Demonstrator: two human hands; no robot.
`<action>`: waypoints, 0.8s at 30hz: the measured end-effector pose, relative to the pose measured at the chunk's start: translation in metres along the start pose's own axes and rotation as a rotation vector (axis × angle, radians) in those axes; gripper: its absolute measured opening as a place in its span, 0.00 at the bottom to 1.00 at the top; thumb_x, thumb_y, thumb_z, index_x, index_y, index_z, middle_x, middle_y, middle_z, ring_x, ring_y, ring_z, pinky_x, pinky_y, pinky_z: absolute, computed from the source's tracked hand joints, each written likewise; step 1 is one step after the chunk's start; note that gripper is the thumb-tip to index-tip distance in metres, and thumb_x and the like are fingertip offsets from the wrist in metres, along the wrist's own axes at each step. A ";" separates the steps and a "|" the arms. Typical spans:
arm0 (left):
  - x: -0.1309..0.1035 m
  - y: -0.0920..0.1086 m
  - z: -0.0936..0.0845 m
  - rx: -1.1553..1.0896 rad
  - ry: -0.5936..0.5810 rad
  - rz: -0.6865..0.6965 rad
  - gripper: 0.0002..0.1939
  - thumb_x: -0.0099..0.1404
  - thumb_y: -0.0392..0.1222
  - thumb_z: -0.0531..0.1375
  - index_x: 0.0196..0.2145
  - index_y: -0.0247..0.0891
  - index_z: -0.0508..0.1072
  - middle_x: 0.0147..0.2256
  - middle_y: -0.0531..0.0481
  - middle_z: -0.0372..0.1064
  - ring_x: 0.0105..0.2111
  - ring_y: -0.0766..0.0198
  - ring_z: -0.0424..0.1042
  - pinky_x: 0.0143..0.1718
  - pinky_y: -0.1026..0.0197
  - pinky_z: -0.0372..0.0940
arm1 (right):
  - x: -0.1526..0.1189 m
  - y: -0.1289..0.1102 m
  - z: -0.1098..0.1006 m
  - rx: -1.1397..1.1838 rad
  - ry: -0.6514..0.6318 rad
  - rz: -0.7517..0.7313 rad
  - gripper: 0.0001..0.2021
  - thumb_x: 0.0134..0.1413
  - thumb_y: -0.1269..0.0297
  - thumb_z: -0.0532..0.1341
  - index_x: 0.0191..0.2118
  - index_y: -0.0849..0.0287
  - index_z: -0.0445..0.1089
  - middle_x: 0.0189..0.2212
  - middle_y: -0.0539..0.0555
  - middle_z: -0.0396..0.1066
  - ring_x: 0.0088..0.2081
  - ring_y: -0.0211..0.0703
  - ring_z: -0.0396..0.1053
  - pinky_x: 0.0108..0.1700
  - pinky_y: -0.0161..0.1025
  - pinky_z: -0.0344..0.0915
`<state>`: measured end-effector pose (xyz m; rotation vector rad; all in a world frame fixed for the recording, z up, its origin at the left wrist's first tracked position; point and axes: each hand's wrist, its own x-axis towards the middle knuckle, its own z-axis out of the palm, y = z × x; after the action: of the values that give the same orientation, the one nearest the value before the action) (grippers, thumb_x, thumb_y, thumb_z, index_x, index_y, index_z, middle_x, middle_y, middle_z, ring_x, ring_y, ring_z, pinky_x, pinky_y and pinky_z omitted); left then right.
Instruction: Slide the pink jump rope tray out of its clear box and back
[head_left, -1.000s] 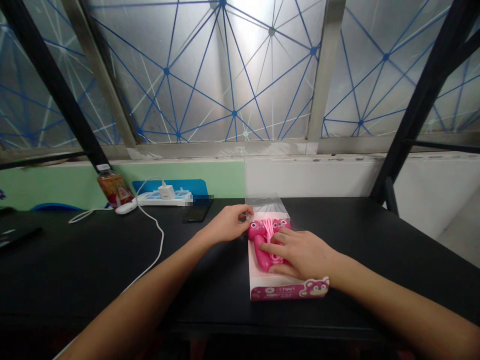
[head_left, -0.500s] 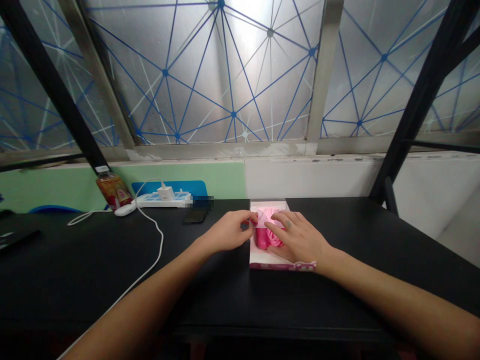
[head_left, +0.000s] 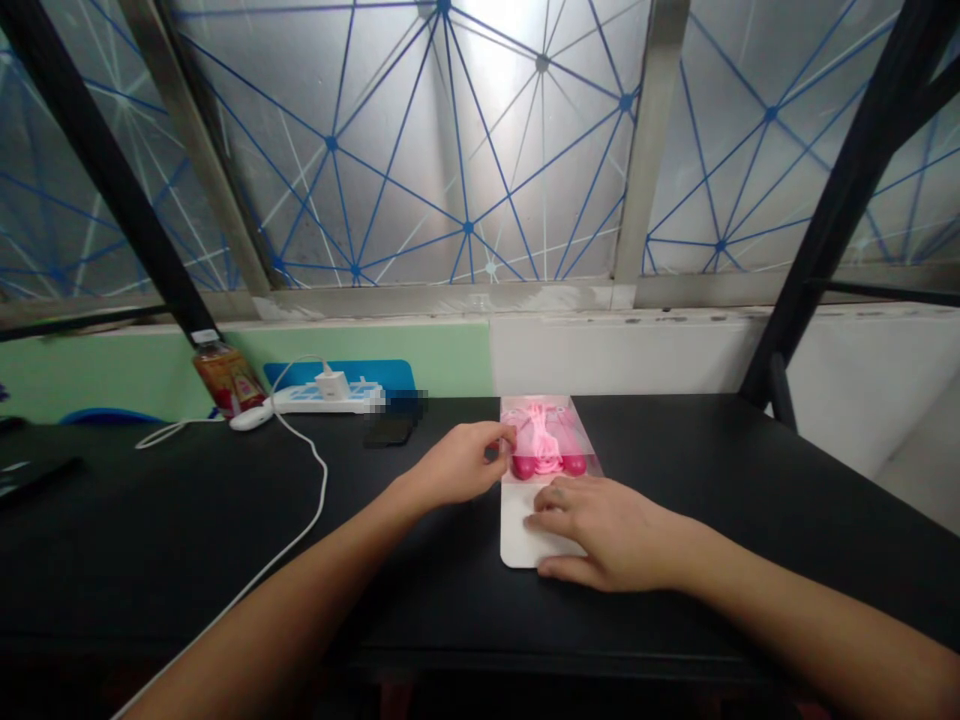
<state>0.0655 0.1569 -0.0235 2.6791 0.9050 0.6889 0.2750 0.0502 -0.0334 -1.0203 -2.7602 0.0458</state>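
Observation:
A clear-topped box (head_left: 583, 428) stands on the black table in front of me, with a pink skipping rope (head_left: 541, 430) bundled inside and two round, dark-pink handle ends at its near side. From the near end a white cardboard flap (head_left: 517, 535) lies out towards me. My left hand (head_left: 469, 460) is at the left edge of the box, thumb and forefinger curled on its side. Resting on the right part of the flap, my right hand (head_left: 600, 530) has its fingers apart, with a ring on one finger.
A dark phone (head_left: 390, 430) lies left of the box. Behind it are a white power strip (head_left: 322, 402) with a plugged-in charger, a white mouse (head_left: 250, 417) and a drink bottle (head_left: 226, 377). A white cable (head_left: 324, 480) runs across the table's left part.
My right hand has moved from over the box towards me, onto the white flap. The flap now lies outstretched, and the rope shows beneath the clear top. My left hand has stayed.

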 end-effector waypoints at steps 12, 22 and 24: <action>-0.005 -0.003 -0.005 -0.028 -0.047 0.025 0.10 0.66 0.41 0.56 0.43 0.41 0.73 0.46 0.48 0.73 0.44 0.58 0.72 0.44 0.60 0.65 | -0.012 0.018 -0.016 0.106 0.147 0.065 0.18 0.55 0.69 0.59 0.52 0.56 0.68 0.49 0.57 0.68 0.50 0.48 0.66 0.53 0.46 0.62; -0.012 0.003 -0.014 0.015 -0.125 0.020 0.25 0.58 0.51 0.64 0.51 0.40 0.69 0.55 0.43 0.66 0.49 0.52 0.69 0.47 0.57 0.65 | -0.011 0.049 0.009 0.059 0.354 0.352 0.27 0.57 0.55 0.60 0.60 0.60 0.59 0.57 0.65 0.57 0.59 0.56 0.57 0.59 0.55 0.58; -0.014 0.003 -0.014 0.013 -0.133 0.026 0.28 0.54 0.49 0.67 0.52 0.40 0.69 0.55 0.42 0.65 0.51 0.50 0.67 0.47 0.57 0.65 | -0.011 0.049 0.010 0.063 0.324 0.334 0.30 0.56 0.55 0.61 0.62 0.59 0.56 0.60 0.66 0.53 0.61 0.57 0.55 0.59 0.56 0.58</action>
<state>0.0503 0.1474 -0.0155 2.7154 0.8445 0.5040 0.3130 0.0806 -0.0505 -1.3290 -2.2659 0.0145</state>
